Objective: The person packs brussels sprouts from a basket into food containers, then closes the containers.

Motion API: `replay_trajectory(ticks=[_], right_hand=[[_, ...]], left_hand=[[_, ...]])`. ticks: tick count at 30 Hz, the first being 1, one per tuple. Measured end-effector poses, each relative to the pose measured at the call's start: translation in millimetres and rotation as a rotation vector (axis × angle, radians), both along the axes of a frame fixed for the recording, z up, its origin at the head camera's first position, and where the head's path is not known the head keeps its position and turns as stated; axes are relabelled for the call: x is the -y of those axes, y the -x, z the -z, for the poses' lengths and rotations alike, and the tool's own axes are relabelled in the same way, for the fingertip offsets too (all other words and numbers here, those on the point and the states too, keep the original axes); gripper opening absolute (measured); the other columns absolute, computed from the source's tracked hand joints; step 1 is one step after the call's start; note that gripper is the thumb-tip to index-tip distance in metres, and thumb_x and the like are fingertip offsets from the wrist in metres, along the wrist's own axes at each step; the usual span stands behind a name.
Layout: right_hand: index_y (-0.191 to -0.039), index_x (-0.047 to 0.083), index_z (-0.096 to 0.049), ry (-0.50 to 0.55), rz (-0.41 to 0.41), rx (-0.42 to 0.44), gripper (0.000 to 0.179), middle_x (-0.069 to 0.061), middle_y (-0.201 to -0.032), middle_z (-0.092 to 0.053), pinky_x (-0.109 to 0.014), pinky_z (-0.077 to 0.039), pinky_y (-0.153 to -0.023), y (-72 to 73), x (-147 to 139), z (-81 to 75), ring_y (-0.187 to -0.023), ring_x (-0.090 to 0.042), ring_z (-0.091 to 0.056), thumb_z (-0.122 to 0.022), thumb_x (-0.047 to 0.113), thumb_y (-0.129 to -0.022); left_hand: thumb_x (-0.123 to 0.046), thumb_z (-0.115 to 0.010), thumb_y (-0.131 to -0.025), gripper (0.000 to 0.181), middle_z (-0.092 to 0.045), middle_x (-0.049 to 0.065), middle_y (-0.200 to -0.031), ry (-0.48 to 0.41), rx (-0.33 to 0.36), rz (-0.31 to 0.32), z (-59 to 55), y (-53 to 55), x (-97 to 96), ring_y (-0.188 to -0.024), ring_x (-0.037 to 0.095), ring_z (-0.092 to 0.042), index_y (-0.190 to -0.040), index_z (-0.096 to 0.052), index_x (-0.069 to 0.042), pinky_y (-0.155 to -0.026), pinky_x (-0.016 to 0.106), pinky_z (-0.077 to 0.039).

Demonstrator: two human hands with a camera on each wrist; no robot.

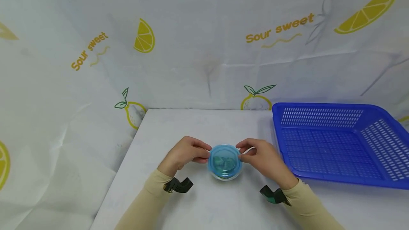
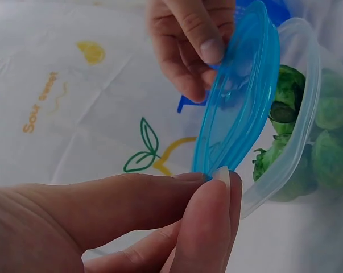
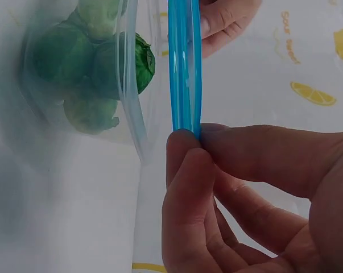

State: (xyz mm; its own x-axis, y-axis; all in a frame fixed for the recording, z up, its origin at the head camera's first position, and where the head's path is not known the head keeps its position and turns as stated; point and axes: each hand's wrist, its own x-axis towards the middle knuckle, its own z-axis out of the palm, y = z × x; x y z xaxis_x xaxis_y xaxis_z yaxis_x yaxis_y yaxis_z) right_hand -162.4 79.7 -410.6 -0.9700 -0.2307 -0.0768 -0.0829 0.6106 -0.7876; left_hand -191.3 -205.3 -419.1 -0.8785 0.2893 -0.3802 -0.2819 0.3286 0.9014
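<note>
A round blue lid (image 1: 225, 149) with a see-through middle is held just above a clear plastic container (image 1: 225, 178). My left hand (image 1: 189, 152) pinches the lid's left edge between thumb and fingers. On the opposite edge, my right hand (image 1: 262, 156) pinches it the same way. Both wrist views show a gap between the lid (image 3: 184, 74) and the container's rim (image 2: 301, 151). Inside the container lie several green Brussels sprouts (image 2: 334, 154), which look blurred through the lid from above.
A blue plastic basket (image 1: 329, 152) with slotted walls stands right of my right hand. The white table (image 1: 211, 208) meets a white sheet (image 1: 188, 70) printed with lemons behind it and on the left.
</note>
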Motion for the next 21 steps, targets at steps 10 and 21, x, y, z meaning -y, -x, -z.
replay_trajectory(ticks=[10,21], right_hand=[[-0.12,0.01,-0.078,-0.033,-0.015,0.012,0.027,-0.004,-0.103,-0.074,-0.03,-0.059,-0.068,1.3,2.7,8.5,-0.087,-0.014,-0.07,-0.081,0.01,-0.093],[-0.121,0.01,-0.078,-0.05,-0.032,0.003,0.027,-0.004,-0.105,-0.075,-0.03,-0.057,-0.068,2.9,3.3,11.3,-0.088,-0.014,-0.069,-0.082,0.014,-0.095]], left_hand=[[-0.011,-0.084,-0.091,0.027,-0.079,0.009,-0.093,0.062,-0.029,0.018,0.8,-2.6,-3.0,-0.073,0.014,-0.077,-0.116,-0.08,-0.004,-0.085,0.04,-0.07],[-0.012,-0.085,-0.09,0.029,-0.08,0.007,-0.085,0.081,-0.08,0.019,0.6,-5.3,-4.4,-0.069,0.013,-0.075,-0.116,-0.078,-0.002,-0.074,0.03,-0.069]])
